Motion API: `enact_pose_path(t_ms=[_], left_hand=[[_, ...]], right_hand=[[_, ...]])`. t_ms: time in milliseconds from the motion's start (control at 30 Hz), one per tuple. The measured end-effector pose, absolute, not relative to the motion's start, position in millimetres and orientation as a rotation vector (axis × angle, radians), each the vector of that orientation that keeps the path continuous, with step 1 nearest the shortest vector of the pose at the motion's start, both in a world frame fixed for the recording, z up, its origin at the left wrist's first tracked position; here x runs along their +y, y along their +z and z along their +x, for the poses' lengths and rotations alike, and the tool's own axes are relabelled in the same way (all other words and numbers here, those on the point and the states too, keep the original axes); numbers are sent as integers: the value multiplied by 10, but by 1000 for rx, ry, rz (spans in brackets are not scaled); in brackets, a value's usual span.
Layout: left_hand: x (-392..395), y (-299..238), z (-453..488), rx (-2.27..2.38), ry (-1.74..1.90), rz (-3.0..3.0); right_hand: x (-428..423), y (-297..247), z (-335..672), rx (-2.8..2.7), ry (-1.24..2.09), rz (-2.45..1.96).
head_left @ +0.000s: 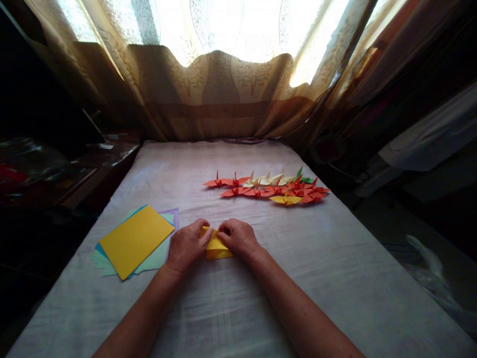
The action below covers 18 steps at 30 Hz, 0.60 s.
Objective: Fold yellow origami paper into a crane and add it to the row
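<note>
The left forearm [147,306] and right forearm [298,301] lie nearest the camera, extending inward from the lower edge of the view. Beneath them is a wide surface covered by a pale cloth [231,318]. A patterned curtain [219,89], backlit at the top, hangs beyond its far end. A group of folded paper cranes [259,192] occupies the far right portion of the cloth; red-orange units predominate, with cream, yellow and green units among them. A fanned paper stack [136,242] lies at left: yellow sheet uppermost, blue, light green and purple edges exposed below. The left hand [188,244] pinches the left side of a folded yellow paper [218,247] between thumb and fingers. The right hand [240,237], fingers curled, grips its upper right side. The folded yellow paper is located between the hands, near the centre of the cloth.
</note>
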<state>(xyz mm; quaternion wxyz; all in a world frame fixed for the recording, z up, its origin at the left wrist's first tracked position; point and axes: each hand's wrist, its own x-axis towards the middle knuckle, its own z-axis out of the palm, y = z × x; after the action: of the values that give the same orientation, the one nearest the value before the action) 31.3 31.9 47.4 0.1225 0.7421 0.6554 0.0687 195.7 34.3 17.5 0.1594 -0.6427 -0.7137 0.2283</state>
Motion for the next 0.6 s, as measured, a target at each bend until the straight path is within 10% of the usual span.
enact_pose_path(t_ms=[600], left_hand=[[612,324,161,1639,477,1830]], right_hand=[[287,104,1912,-2046,540,-1803]])
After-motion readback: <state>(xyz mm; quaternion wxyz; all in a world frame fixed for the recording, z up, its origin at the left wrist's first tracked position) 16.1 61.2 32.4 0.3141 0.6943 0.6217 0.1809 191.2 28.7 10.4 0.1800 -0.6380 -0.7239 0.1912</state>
